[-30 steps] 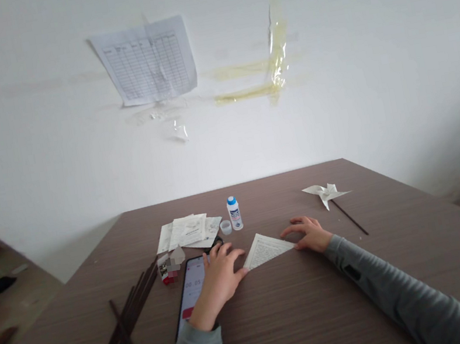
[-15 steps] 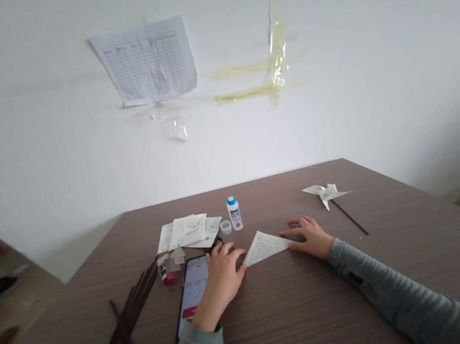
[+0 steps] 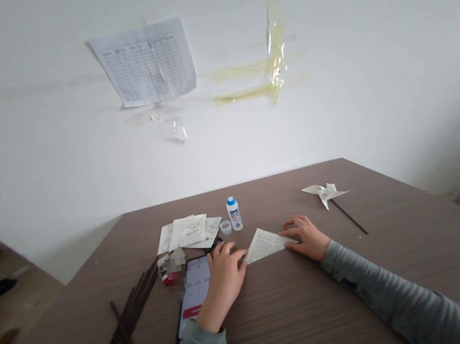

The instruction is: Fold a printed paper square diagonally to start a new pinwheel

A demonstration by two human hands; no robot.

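A printed sheet of paper point(image 3: 265, 244), folded into a triangle, lies on the table between my hands with its point facing the wall. My left hand point(image 3: 225, 267) has thumb and forefinger closed on its left corner, the other fingers curled above the phone's edge. At the right corner, thumb and forefinger of my right hand point(image 3: 307, 237) pinch the paper. Just beyond the triangle stands a white glue bottle point(image 3: 235, 218) with a blue top, a small clear cap point(image 3: 226, 228) beside it.
A phone point(image 3: 192, 297) showing a timer lies partly under my left hand. Dark thin sticks point(image 3: 126, 318) are heaped at the left. Stacked paper sheets point(image 3: 189, 230) lie behind the phone. A paper pinwheel point(image 3: 326, 193) on a stick rests at the right. Behind the table point(image 3: 291, 315) rises a wall.
My right hand has shifted slightly left and away from me at the triangle's right corner. My left hand and the paper have hardly moved.
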